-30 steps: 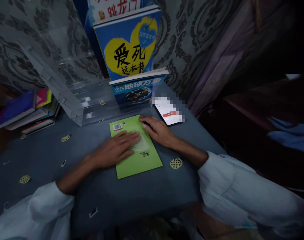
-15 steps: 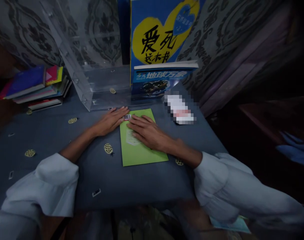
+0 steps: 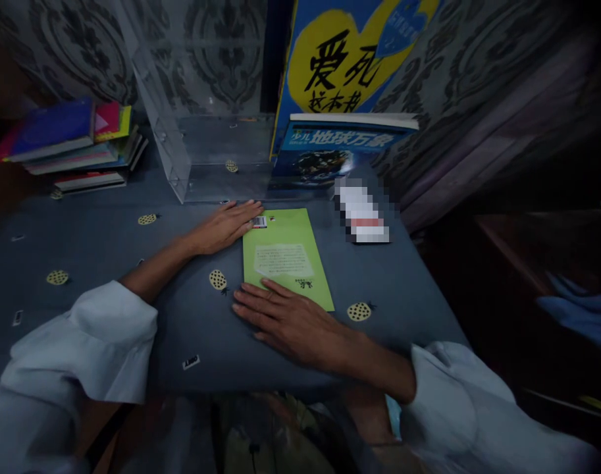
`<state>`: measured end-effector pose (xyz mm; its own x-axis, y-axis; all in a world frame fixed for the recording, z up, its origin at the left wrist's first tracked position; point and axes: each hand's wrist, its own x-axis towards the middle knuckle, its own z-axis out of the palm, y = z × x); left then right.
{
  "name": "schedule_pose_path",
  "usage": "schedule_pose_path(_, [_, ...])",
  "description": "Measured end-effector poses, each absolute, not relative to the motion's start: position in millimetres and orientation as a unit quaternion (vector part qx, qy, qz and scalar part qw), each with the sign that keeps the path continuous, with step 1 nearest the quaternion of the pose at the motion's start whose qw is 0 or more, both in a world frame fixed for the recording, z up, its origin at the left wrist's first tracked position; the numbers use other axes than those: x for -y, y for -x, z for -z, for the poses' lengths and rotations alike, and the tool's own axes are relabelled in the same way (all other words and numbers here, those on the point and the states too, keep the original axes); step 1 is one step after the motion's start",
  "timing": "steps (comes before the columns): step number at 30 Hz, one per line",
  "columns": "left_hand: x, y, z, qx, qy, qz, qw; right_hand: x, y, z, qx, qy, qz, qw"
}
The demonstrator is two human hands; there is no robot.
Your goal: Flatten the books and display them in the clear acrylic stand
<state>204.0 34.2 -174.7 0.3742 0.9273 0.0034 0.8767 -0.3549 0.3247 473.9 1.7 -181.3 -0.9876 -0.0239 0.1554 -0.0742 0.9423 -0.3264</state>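
Observation:
A thin green book [image 3: 284, 230] lies flat on the table, showing a barcode at its far left corner and a pale text box below. My left hand [image 3: 230, 225] rests flat at that far left corner, its fingertips beside the barcode, fingers stretched out. Across the near edge of the book lies my right hand [image 3: 293, 324], palm down with fingers extended, covering the near left corner. Neither hand grips anything.
The table [image 3: 172, 336] has a dark cloth with pineapple prints. Behind stands a clear acrylic rack [image 3: 201, 178] holding a blue magazine [image 3: 305, 155] and a blue-yellow book [image 3: 324, 66]. A stack of books [image 3: 58, 131] sits far left; a blurred-out item [image 3: 364, 214] lies right.
My right hand has slid from the middle of the green book toward me, to its near edge, uncovering the text box. My left hand stays at the far left corner.

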Motion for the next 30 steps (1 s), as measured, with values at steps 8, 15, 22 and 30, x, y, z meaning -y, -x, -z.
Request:
schedule_pose_path(8, [-32, -207, 172, -0.562, -0.813, -0.083, 0.127, -4, -519, 191, 0.969, 0.15, -0.14, 0.14])
schedule_pose_path(15, [-31, -208, 172, -0.57, -0.809, -0.076, 0.122, 0, -550, 195, 0.954, 0.216, -0.12, 0.169])
schedule_pose_path(22, [-26, -210, 177, -0.533, -0.829, -0.103, 0.137, 36, -565, 184, 0.965, 0.179, -0.108, 0.155])
schedule_pose_path(30, [-7, -234, 170, -0.464, -0.859, -0.116, 0.185, 72, -580, 200, 0.951, 0.164, -0.096, 0.243])
